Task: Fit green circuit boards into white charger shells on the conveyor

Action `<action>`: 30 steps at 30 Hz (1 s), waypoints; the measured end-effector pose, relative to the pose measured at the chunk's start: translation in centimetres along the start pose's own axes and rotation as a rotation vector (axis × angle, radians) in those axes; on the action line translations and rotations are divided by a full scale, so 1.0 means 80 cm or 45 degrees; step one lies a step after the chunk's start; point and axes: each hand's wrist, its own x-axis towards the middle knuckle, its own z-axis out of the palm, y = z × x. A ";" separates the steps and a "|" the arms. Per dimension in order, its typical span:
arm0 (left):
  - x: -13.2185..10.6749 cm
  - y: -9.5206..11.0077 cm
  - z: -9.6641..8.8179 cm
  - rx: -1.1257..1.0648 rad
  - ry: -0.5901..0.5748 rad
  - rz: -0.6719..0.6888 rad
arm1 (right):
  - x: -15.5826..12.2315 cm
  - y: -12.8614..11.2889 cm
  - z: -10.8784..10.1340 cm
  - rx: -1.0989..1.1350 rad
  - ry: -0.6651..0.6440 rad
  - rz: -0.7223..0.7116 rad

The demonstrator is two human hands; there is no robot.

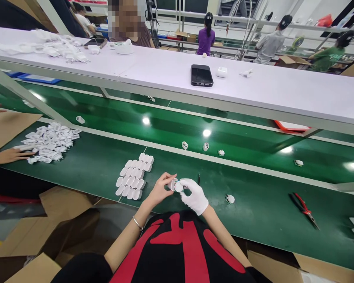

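Observation:
Close above the green bench, my bare left hand [161,188] pinches a small white plastic housing [173,184] between thumb and fingers. My right hand [194,195], in a white glove, grips a round white part [179,186] right against the housing's open side. A bit of green shows between the two pieces; whether they are joined I cannot tell. Left of my hands stand rows of white housings [132,180]. To the right lies a similar round white part with a circuit board [230,199]. A thin dark tool [198,179] lies just behind my glove.
Red-handled pliers [304,209] lie at the right. A heap of white plastic parts [51,141] is at the left, touched by another person's hand [13,156]. A raised white shelf [165,80] carrying a phone [201,75] spans the back. Cardboard boxes [26,236] stand below.

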 end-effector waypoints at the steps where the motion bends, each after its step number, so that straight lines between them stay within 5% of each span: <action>1: 0.002 0.006 -0.003 0.018 -0.016 0.021 | 0.002 -0.004 -0.003 -0.044 0.010 -0.080; 9: 0.004 0.025 -0.019 0.162 -0.131 -0.004 | 0.011 -0.020 -0.008 -0.352 -0.088 -0.206; 20: 0.004 0.031 -0.017 0.183 -0.172 -0.023 | 0.014 -0.030 0.008 -0.427 -0.150 -0.068; 25: 0.003 0.032 -0.016 0.093 -0.020 0.027 | 0.008 -0.038 -0.004 0.261 0.064 0.223; 30: 0.000 0.040 -0.007 -0.020 0.093 0.178 | 0.012 -0.025 0.022 0.769 0.079 0.595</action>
